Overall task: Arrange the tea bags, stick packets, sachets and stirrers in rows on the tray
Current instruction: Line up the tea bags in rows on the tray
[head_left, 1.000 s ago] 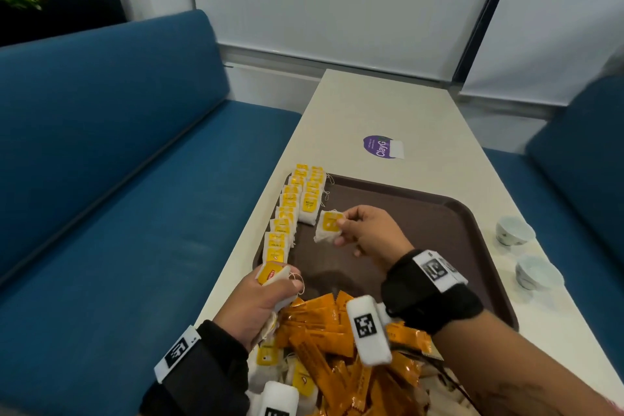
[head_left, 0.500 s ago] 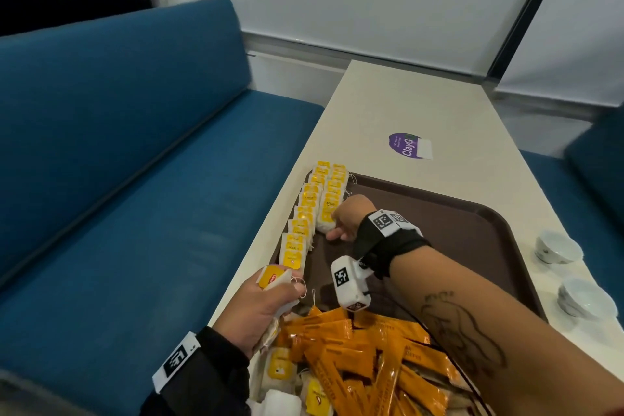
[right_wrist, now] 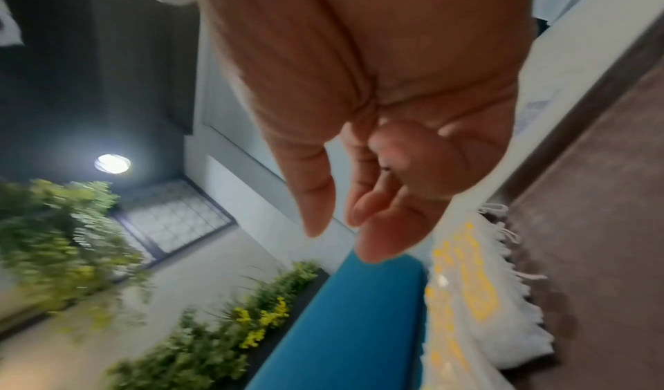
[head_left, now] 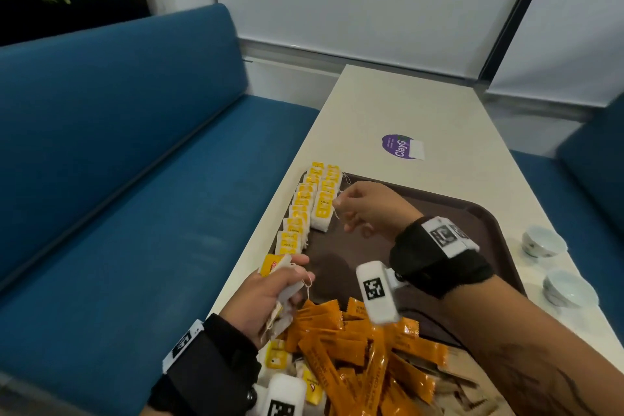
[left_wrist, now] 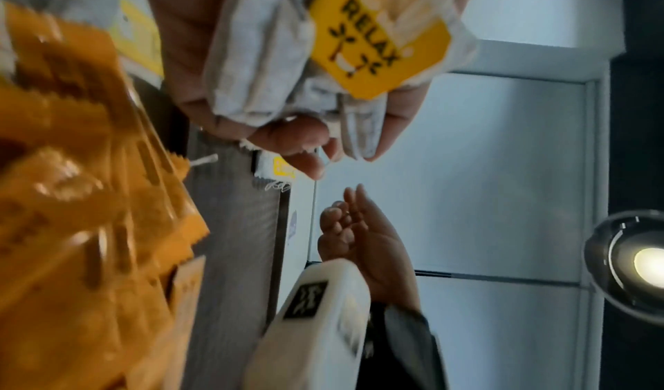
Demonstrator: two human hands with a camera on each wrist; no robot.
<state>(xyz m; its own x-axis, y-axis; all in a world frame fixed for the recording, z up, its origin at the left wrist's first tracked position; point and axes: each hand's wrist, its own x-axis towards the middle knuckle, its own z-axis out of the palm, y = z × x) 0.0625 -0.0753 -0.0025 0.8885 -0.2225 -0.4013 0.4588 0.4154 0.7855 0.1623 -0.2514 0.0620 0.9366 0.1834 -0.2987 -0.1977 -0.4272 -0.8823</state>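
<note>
Gripping a bunch of tea bags (head_left: 282, 275), the left hand (head_left: 266, 300) sits at the near-left edge of the brown tray (head_left: 422, 213). Head view: 2 rows of tea bags (head_left: 309, 209) along the tray's left side; right hand (head_left: 368, 209) just beside them, fingers loosely curled, holding nothing. Orange stick packets (head_left: 354, 351) heaped at the near end. Left wrist: fingers (left_wrist: 395, 118) curled round the bags, yellow RELAX tag (left_wrist: 377, 35) showing. Right wrist: fingers (right_wrist: 316, 197) relaxed, empty, above the rows.
</note>
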